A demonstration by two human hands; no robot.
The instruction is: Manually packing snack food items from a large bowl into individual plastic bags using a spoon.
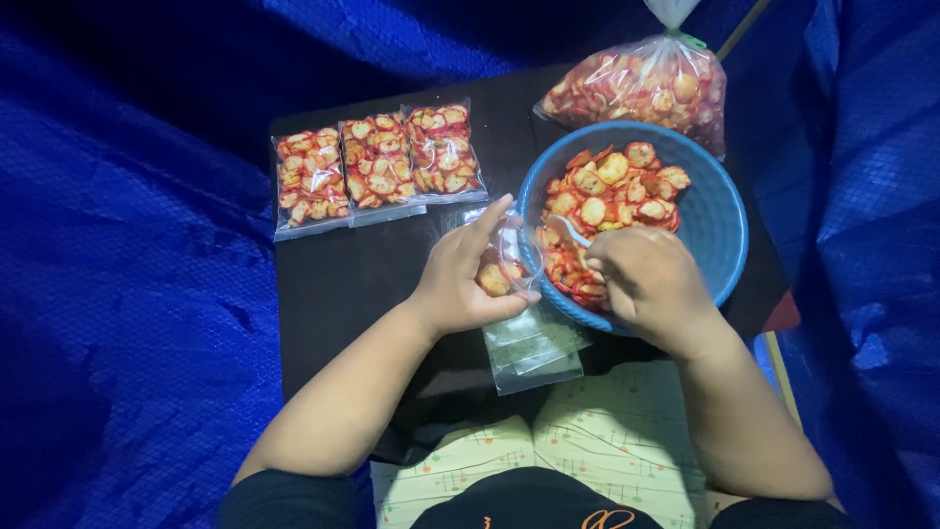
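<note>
My left hand [460,279] holds a small clear plastic bag [507,260] upright beside the blue bowl [720,220]; a few red-edged round chips lie inside the bag. My right hand [641,279] grips a white spoon [570,231] and reaches into the bowl among the chips [612,191]. The spoon's bowl end lies on the chips near the bag's mouth.
Three filled, flat chip packets [377,162] lie side by side at the back of the dark low table [333,284]. A large tied bag of chips [641,83] stands behind the bowl. Empty clear bags [534,353] are stacked under my hands. Blue tarp surrounds the table.
</note>
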